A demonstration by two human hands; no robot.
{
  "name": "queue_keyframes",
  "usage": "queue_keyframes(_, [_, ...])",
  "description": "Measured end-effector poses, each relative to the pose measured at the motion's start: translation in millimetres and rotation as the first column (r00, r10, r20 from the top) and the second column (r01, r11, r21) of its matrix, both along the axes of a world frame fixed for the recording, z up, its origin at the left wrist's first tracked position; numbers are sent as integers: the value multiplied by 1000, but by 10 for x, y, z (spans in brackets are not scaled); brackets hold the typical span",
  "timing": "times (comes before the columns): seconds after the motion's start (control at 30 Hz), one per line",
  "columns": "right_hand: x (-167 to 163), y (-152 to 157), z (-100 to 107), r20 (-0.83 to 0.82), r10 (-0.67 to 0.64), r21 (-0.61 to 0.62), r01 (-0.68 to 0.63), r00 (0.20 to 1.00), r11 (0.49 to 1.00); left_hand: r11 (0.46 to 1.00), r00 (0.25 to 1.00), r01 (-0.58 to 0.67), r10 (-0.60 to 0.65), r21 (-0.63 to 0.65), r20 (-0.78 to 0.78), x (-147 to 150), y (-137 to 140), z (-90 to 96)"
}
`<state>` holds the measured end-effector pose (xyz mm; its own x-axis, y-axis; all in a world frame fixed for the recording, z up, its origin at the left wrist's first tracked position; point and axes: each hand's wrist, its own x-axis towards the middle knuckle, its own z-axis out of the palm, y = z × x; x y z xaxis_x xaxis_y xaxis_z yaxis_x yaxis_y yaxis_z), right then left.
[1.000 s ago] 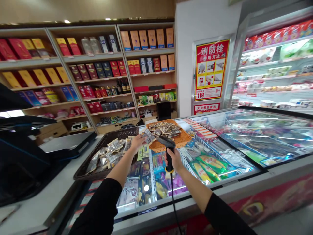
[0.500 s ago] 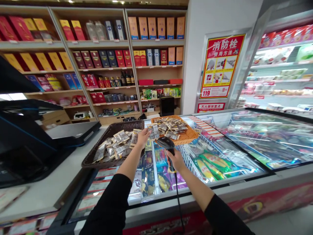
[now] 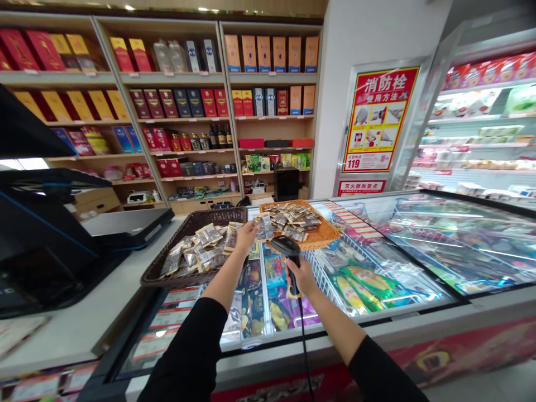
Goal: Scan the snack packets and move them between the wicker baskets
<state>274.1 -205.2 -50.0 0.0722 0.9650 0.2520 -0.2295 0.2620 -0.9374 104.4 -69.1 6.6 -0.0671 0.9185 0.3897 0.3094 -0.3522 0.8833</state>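
Note:
Between the two baskets, my left hand (image 3: 247, 235) pinches a small snack packet (image 3: 263, 228) by its left edge. My right hand (image 3: 300, 276) is wrapped round the handle of a black barcode scanner (image 3: 286, 245), whose head points toward that packet; its cable (image 3: 304, 340) hangs down in front of the freezer. To the left, a dark brown wicker basket (image 3: 153, 269) holds many similar packets (image 3: 205, 245). An orange wicker basket (image 3: 324, 237) with more packets (image 3: 293, 216) stands just behind the scanner, on the freezer's glass top.
Under the glass of the chest freezer (image 3: 402, 312) lie bagged foods (image 3: 364, 285) in wire baskets. A counter with a flat scale-like device (image 3: 125, 223) and a black machine (image 3: 37, 240) stands at left. Shelves of boxes (image 3: 180, 103) line the back; a refrigerated display (image 3: 489, 123) is at right.
The view has shifted slightly. Both hands stay nearly in place, still holding the packet and the scanner, with the scanner close to the packet.

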Motion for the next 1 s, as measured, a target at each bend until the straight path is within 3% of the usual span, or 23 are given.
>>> queue_keyframes(0.1, [28,-1,-1,-100,-2,-16,0,995,1000,980,985,-142,154,141,-82,-53,-133,145])
queue_keyframes(0.2, [65,-5,4,-167,-19,-39,12,986,999,917,936,-299,335,263,-104,-273,-333,357])
queue_keyframes(0.3, [91,-9,4,-189,-41,-52,32,981,998,898,870,-393,433,197,-236,-624,-552,519])
queue_keyframes(0.37, [100,-8,-5,-189,-51,-55,42,981,998,880,774,-452,468,147,-427,-839,-693,558])
queue_keyframes(0.43, [104,-4,-17,-184,-56,-58,46,981,997,856,634,-472,495,211,-594,-979,-816,539])
queue_keyframes(0.53, [105,3,-31,-198,-64,-51,54,978,997,932,500,-268,350,243,-792,-1042,-915,443])
queue_keyframes(0.6, [103,2,-32,-220,-66,-49,56,973,997,986,440,-142,142,88,-887,-1044,-897,375])
queue_keyframes(0.67, [101,-3,-30,-235,-67,-53,56,970,997,992,412,-119,15,-38,-911,-1067,-812,334])
queue_keyframes(0.83, [93,-17,-19,-222,-72,-59,61,972,996,992,400,-56,-83,-115,-913,-1245,-440,337])
queue_keyframes(1.0, [63,4,-18,-212,-76,-78,61,974,995,997,404,-39,-41,-62,-914,-1408,-52,254])
